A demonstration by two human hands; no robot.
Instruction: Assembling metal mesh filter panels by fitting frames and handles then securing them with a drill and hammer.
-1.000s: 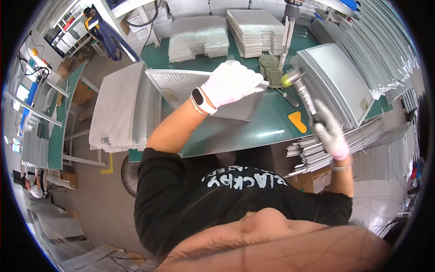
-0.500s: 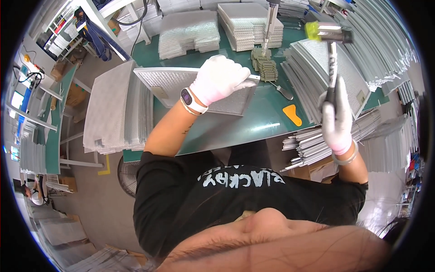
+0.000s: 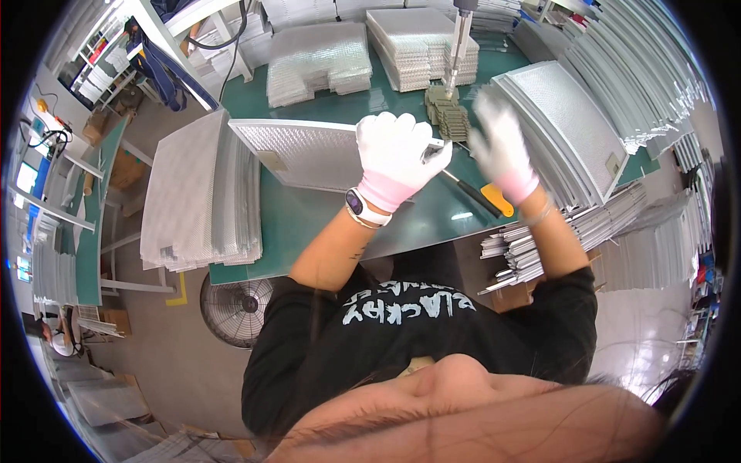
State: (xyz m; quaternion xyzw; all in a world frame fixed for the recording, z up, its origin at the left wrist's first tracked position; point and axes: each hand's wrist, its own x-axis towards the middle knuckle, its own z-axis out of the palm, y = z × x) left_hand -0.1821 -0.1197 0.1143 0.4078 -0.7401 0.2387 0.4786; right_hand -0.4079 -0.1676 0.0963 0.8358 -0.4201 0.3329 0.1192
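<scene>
The right hand (image 3: 502,147), which held the hammer (image 3: 480,199) raised a half second ago, is now blurred but seems loosely open and empty, near the olive-green pieces (image 3: 451,119). The hammer lies on the green, glossy tabletop (image 3: 289,224), so this hand looks free for other handling. The left hand (image 3: 395,154) grips the right corner of the tilted panel (image 3: 309,154), silvery, finely dimpled, thin-framed. The flat yellow scraper (image 3: 498,197) is curved.

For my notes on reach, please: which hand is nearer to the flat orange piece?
Right. The right hand is just above the flat orange piece in the picture; the left hand is farther, to its upper left, gripping the silver panel.
</scene>
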